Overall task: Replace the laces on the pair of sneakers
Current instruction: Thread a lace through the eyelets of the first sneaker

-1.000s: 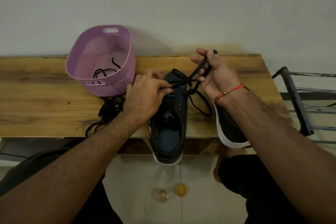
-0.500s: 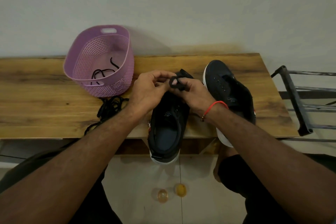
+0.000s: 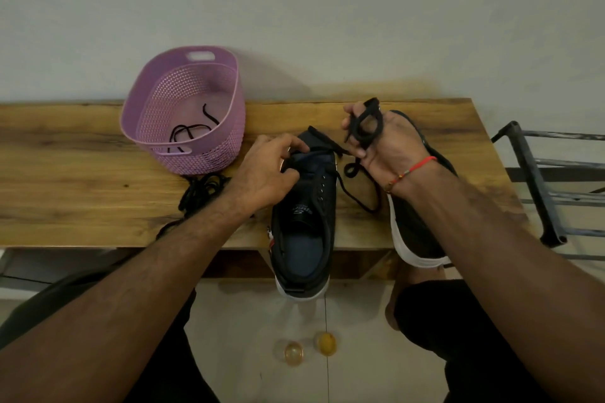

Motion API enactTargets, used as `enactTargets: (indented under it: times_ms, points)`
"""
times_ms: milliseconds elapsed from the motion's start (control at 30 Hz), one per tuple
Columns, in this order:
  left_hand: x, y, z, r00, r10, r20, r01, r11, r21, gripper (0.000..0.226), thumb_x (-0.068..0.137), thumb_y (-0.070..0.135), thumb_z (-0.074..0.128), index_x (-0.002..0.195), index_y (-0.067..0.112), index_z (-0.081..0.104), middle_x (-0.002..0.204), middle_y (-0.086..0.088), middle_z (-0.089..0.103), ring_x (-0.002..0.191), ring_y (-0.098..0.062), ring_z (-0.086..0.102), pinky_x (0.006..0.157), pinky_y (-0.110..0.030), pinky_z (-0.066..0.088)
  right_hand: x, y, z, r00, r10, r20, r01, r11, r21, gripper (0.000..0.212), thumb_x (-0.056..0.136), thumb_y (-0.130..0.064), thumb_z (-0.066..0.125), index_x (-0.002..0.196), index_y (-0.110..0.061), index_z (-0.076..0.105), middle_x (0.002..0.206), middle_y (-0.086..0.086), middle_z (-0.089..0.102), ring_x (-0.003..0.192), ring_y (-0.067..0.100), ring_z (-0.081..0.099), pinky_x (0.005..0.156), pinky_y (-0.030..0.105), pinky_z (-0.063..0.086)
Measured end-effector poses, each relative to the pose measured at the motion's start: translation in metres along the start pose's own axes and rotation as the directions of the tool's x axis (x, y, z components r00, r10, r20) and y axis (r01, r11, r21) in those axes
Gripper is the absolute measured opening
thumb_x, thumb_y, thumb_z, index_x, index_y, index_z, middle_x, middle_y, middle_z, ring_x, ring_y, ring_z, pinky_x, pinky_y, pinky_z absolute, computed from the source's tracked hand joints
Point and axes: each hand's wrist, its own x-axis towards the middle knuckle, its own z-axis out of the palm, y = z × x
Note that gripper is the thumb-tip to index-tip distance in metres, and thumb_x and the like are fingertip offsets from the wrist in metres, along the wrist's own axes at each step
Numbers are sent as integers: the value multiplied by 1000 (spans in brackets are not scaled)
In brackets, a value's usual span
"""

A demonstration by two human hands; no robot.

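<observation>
Floor tiles nearest the camera, two small amber round objects [image 3: 309, 348] lying on them, below the worktop's front edge. Person's dark-clothed knees either side.

Worktop [image 3: 65, 180] is a wooden plank against a pale wall. Black sneaker [image 3: 302, 226] sits at the front edge near centre, heel overhanging toward the camera, toe pointing to the wall, white sole, eyelets on its right side visible. Second sneaker [image 3: 415, 232] just beside it on the right, mostly hidden behind the right forearm, its white heel also over the front edge.

Left hand [image 3: 265, 173] rests on the centre sneaker's tongue area, fingers curled and pinching the upper near the front eyelets. Right hand [image 3: 386, 144] is raised above the second sneaker, fingers curled around a black lace [image 3: 366, 131] wound in loops over them; the lace's slack trails down across the worktop between the two sneakers and into the centre sneaker. Red thread bracelet [image 3: 414, 168] on the right wrist.

Left of the left forearm: a heap of black laces [image 3: 203, 193] on the worktop, one strand running off the front edge. Behind it, toward the back edge, a purple perforated basket [image 3: 209, 154] with another black lace [image 3: 190, 134] inside.

Dark metal rack [image 3: 537, 186] off the worktop's right end.
</observation>
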Motion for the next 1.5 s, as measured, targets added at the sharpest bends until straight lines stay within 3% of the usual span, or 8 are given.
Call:
enactTargets:
  times_ms: [267,367,633,767,967,1100,1300,1500]
  points:
    - [-4,20,-4,990,28,139,51,843,-536,41,86,28,78,125,24,69,113,3,76,108,-13,70,99,-44,55,-6,11,14,991,0,133,41,951,-305,10,95,-1,60,97,-1,69,92,12,70,75,14,69,65,24,56]
    - [-2,20,-4,994,8,113,64,786,-615,37,88,20,77,124,23,68,100,1,79,95,-11,74,90,-38,59,-7,14,17,987,-46,151,95,937,-337,14,93,3,60,103,8,68,87,10,68,59,1,65,51,13,49]
    - [-12,22,-9,957,154,-246,-241,894,-377,31,92,23,74,122,29,69,86,10,77,72,-1,72,58,-14,54,-3,18,25,999,15,41,-3,962,-271,20,93,-11,65,104,6,68,87,24,57,56,15,41,43,23,27]
    - [-10,21,-15,987,-8,-160,-70,876,-477,30,94,15,71,122,24,65,90,2,77,67,-10,72,53,-23,54,-3,17,26,997,69,46,-59,980,-190,11,96,-8,59,94,-1,68,79,12,64,53,12,37,40,20,25]
    - [-11,15,-30,989,-11,-146,-88,750,-655,16,93,8,70,108,12,71,93,-6,78,70,-10,67,58,-21,55,1,0,21,996,79,-27,-82,991,-106,37,100,-11,55,127,14,53,71,5,60,53,12,36,42,21,25]
    - [-15,12,-32,981,-62,-184,-89,699,-709,17,92,10,72,108,14,73,94,-4,79,70,-8,67,57,-19,55,-9,2,31,986,159,43,-148,969,-200,16,101,-15,53,97,-1,60,73,6,55,53,12,36,50,25,24]
    - [-15,17,-41,937,-244,-249,-75,559,-826,16,98,26,65,104,11,65,97,-2,76,73,-13,71,58,-26,55,-12,-9,37,964,265,33,-214,841,-496,32,95,-16,42,111,0,65,62,-2,37,53,12,28,51,27,22]
    - [-35,32,-79,904,-176,-391,-266,485,-833,11,101,13,60,109,7,56,97,-12,77,63,-13,65,57,-27,54,-31,-44,38,997,-52,60,78,756,-650,30,101,-5,37,109,-6,66,65,1,55,52,12,43,49,25,36]
